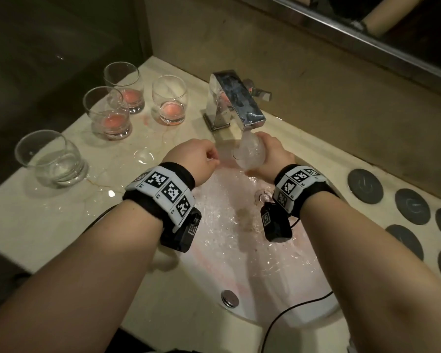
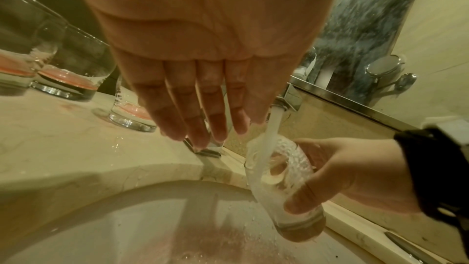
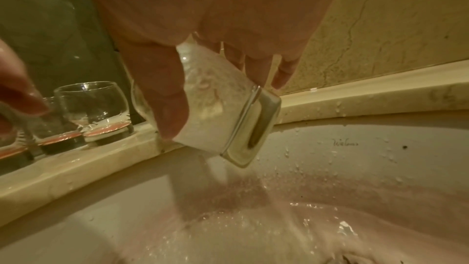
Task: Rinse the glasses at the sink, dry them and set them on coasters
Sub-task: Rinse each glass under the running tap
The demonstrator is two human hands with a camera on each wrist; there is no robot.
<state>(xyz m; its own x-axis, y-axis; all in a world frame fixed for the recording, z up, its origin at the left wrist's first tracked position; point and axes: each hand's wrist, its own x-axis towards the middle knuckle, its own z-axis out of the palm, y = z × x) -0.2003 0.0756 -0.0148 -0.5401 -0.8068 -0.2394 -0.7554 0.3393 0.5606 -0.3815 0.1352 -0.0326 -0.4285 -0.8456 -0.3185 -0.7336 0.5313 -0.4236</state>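
While water runs from the chrome faucet (image 1: 236, 98) at the far side of the marble counter (image 1: 43, 215), a person rinses one of the glasses over the white sink (image 1: 242, 263), its basin awash and faintly pink. On the counter to the left stand four more tumblers: three glasses with pink residue (image 1: 112, 113) grouped far left, and one clear glass (image 1: 52, 159) nearer, holding what looks like clear water. Along the right edge of the counter lies a row of dark round coasters (image 1: 365, 186), none yet bearing a glass. The right hand (image 1: 273, 154) grips the tilted glass (image 2: 279, 176) under the spout, thumb and fingers wrapped round its wall, the stream striking the rim and frothing inside while water spills off into the basin. The left hand (image 2: 203, 79) holds nothing; its fingers hang straight and close together just left of the stream, near the glass but not touching it. The rinsing step is in hand, and most of the task appears to remain — no cloth or towel shows in any view. The next move likely calls for tipping the glass out and finding something to dry it with, keeping a firm grip on wet, slippery glass above a hard basin.
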